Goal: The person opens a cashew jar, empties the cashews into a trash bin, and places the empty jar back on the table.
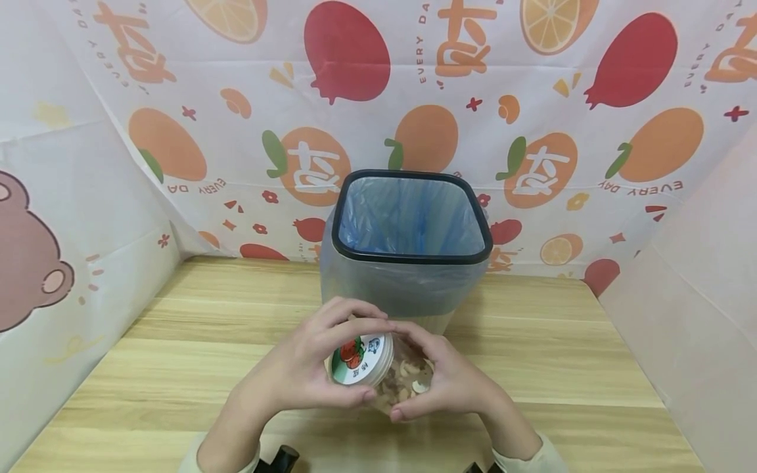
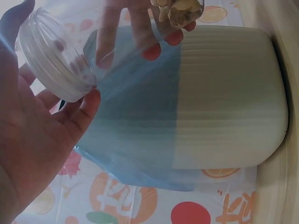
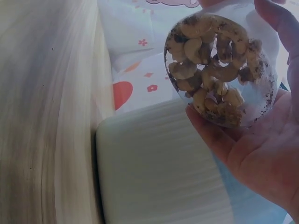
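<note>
Tilted on its side between both hands is a clear plastic jar point(image 1: 405, 378) with cashews in it. Its screw lid point(image 1: 359, 358) carries a white and green label with a red fruit picture and faces left. My left hand point(image 1: 301, 364) grips the lid, thumb below and fingers over the top. Around the jar's body curls my right hand point(image 1: 452, 378). In the right wrist view the cashews point(image 3: 210, 70) show through the jar's base, with dark crumbs among them. The jar is above the table, in front of the bin.
A bin point(image 1: 408, 282) with a black rim and a bluish liner bag point(image 1: 414, 217) stands behind the hands on the wooden table point(image 1: 207, 368). Fruit-printed cloth point(image 1: 378, 131) hangs behind it, and pale cloth walls the left and right sides.
</note>
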A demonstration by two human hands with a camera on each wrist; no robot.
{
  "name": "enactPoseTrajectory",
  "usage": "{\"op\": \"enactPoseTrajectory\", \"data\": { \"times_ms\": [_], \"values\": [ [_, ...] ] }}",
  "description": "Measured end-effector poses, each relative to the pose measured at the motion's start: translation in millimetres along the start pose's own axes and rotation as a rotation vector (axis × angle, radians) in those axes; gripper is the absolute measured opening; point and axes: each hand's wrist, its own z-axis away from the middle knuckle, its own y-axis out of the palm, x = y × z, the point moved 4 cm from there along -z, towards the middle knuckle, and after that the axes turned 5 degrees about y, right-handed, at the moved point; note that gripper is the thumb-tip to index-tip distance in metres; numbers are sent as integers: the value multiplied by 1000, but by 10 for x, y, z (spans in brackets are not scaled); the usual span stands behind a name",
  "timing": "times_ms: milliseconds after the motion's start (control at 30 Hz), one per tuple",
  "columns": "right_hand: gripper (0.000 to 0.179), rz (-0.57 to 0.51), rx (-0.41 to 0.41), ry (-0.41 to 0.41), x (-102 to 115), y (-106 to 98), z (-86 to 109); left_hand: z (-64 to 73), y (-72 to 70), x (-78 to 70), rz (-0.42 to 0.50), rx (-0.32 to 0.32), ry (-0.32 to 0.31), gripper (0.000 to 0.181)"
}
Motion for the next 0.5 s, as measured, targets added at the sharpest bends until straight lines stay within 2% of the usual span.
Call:
{"op": "enactPoseTrajectory", "data": {
  "times_ms": [333, 500],
  "values": [
    [96, 99, -112, -26, 48, 27, -25, 7, 4, 64, -45, -27, -39, 68],
    [97, 118, -127, -20, 43, 26, -31, 11, 9, 80, -60, -24, -45, 68]
  ]
}}
